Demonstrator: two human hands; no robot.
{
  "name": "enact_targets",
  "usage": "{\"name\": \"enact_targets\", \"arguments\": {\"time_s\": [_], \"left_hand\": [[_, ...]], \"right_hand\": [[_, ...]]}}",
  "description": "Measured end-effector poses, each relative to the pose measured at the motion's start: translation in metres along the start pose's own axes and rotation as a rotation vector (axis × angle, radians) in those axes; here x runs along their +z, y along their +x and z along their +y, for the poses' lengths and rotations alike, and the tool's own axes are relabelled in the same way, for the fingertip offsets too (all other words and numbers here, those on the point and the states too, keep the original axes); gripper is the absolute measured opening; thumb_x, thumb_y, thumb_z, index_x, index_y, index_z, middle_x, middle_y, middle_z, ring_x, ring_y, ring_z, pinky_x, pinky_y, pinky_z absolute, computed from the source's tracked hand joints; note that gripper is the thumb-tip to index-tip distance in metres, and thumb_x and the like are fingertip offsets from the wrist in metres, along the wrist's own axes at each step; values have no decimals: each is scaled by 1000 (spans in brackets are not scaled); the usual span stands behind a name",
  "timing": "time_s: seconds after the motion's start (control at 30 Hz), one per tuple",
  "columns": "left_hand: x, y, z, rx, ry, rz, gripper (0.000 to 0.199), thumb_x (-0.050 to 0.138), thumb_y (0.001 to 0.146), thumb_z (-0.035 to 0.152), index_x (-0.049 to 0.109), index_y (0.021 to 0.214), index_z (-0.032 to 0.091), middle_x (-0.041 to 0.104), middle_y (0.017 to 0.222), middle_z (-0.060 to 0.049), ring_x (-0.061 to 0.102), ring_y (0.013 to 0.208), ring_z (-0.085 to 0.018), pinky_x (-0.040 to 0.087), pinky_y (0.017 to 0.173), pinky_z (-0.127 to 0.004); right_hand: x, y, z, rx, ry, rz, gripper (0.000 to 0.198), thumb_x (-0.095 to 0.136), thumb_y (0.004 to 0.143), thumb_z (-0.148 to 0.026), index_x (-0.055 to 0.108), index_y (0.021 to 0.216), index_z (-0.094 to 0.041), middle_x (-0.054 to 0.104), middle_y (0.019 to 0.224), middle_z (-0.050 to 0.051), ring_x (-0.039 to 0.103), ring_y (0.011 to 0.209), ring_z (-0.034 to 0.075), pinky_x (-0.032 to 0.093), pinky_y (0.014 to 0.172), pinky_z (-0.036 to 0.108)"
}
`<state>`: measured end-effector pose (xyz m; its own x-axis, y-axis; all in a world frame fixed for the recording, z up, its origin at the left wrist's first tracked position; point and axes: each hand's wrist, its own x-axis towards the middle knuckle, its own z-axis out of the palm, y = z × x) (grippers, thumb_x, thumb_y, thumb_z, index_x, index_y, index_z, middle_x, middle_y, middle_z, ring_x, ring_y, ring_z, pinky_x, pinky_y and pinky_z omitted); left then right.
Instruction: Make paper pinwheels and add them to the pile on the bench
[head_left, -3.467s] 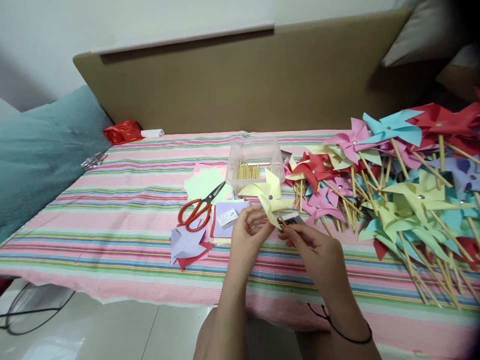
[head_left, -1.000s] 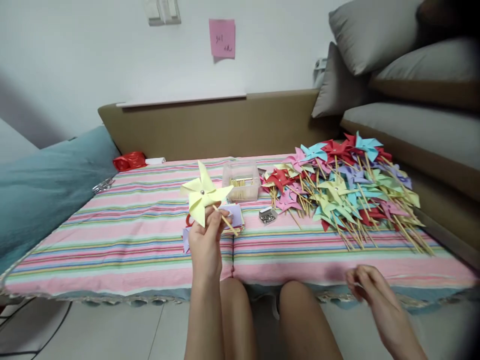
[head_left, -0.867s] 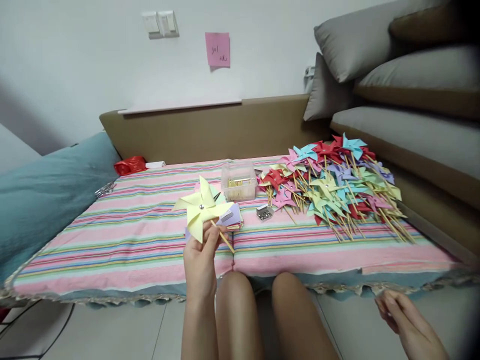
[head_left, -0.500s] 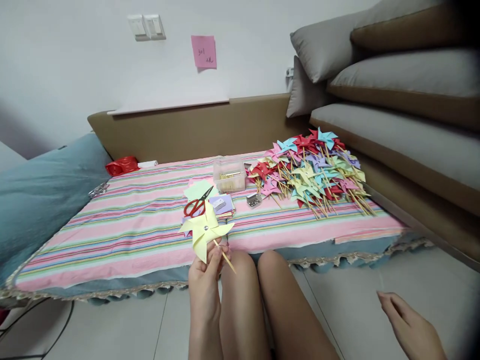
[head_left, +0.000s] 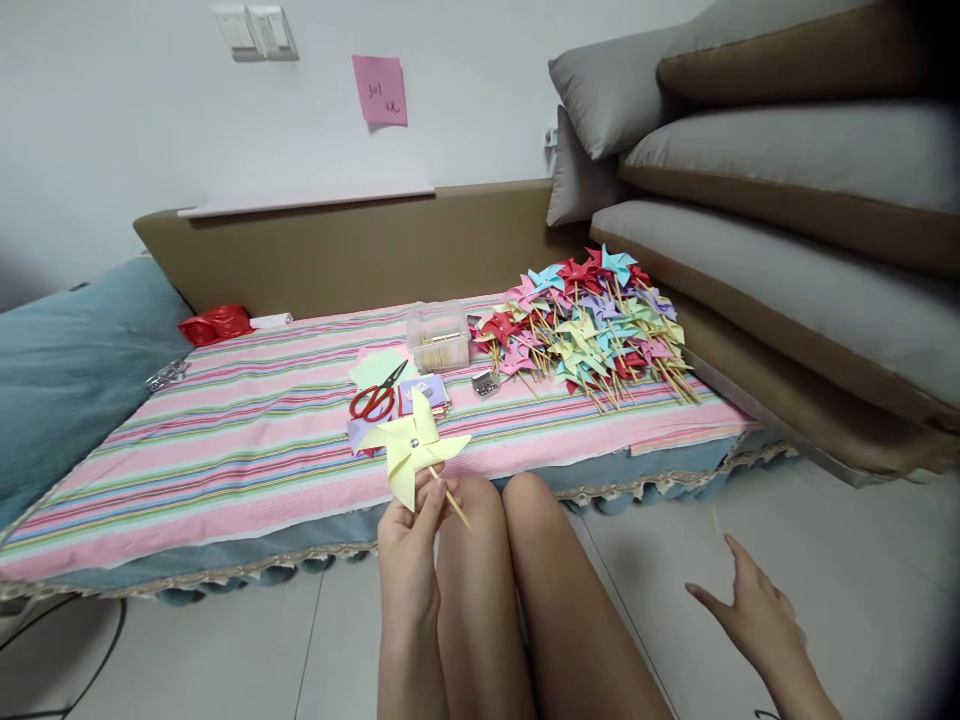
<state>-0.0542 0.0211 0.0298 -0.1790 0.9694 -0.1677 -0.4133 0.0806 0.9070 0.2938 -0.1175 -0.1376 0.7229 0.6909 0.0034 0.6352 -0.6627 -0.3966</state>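
A pale yellow paper pinwheel (head_left: 415,455) with a silver pin at its centre is held up above my knees. My left hand (head_left: 416,535) pinches its wooden stick, whose pointed end slants down to the right. Off to the right, over the floor, my right hand (head_left: 750,605) has thumb and index finger spread apart. A small thin pale strip shows just above its index fingertip; whether the two touch I cannot tell. Behind the pinwheel lie red-handled scissors (head_left: 375,398) on sheets of coloured paper (head_left: 381,370).
Many finished pinwheels (head_left: 592,325) are heaped on the striped cloth (head_left: 247,440) at the right. Near them stand a clear plastic box (head_left: 439,340) with sticks and a small tray of pins (head_left: 485,383). Stacked cushions (head_left: 772,250) rise at the right. A red bag (head_left: 217,325) lies back left.
My right hand has moved left and up, and its thumb and index finger have spread apart. The left hand still holds the pinwheel. The view has turned slightly to the right.
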Motion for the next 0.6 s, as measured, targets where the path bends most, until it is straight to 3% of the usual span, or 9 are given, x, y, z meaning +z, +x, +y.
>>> {"name": "enact_targets", "arguments": {"time_s": [0.1, 0.17, 0.3, 0.33, 0.4, 0.47, 0.53, 0.6], "left_hand": [[5, -5, -1, -5, -7, -32, 38, 82, 63, 32, 69, 93, 12, 71, 77, -4, 63, 63, -11, 53, 67, -25], [10, -9, -1, -19, -22, -71, 35, 81, 64, 31, 69, 91, 12, 72, 77, -4, 64, 63, -11, 53, 67, -25], [18, -15, -2, -48, -65, -92, 36, 80, 64, 30, 69, 92, 12, 72, 74, -4, 64, 61, -11, 52, 64, -24], [19, -16, -2, -51, -76, -92, 35, 80, 64, 30, 69, 92, 12, 72, 74, -4, 64, 60, -11, 52, 63, -24], [20, -17, -2, -54, -97, -96, 34, 80, 65, 30, 69, 92, 12, 71, 73, -4, 63, 60, -11, 52, 63, -24], [19, -17, -1, -65, -106, -108, 33, 80, 65, 30, 69, 91, 12, 71, 74, -3, 63, 60, -11, 52, 64, -24], [17, -17, -1, -72, -106, -125, 32, 79, 67, 30, 69, 91, 13, 70, 75, -3, 63, 62, -11, 52, 64, -24], [15, -16, -1, -74, -105, -143, 30, 78, 68, 30, 68, 91, 13, 69, 75, -2, 63, 63, -11, 51, 65, -24]], "right_hand": [[-14, 1, -9, 12, 54, -49, 68, 42, 77, -63, 50, 125, -15, 74, 91, 13, 66, 75, 34, 47, 69, 45], [-25, 1, -26, -67, 101, -35, 61, 41, 80, -57, 53, 124, -16, 75, 85, 11, 67, 72, 33, 48, 67, 43], [-41, -9, -83, -378, 212, 128, 61, 43, 83, -49, 48, 132, -14, 61, 128, 18, 62, 106, 33, 48, 81, 43], [-44, -13, -98, -402, 265, 130, 56, 45, 83, -51, 53, 127, -16, 66, 120, 15, 63, 104, 32, 48, 83, 42], [-47, -19, -125, -418, 317, 107, 47, 47, 84, -52, 60, 115, -19, 74, 83, 8, 68, 84, 28, 46, 87, 43], [-47, -21, -137, -430, 280, 137, 42, 44, 86, -49, 65, 106, -18, 70, 62, 4, 66, 65, 25, 41, 94, 47], [-43, -17, -133, -407, 208, 196, 42, 40, 87, -44, 68, 103, -16, 68, 57, 4, 63, 58, 24, 39, 97, 49], [-38, -10, -114, -333, 133, 243, 45, 38, 86, -41, 68, 106, -14, 70, 62, 8, 65, 64, 27, 42, 94, 51]]}}
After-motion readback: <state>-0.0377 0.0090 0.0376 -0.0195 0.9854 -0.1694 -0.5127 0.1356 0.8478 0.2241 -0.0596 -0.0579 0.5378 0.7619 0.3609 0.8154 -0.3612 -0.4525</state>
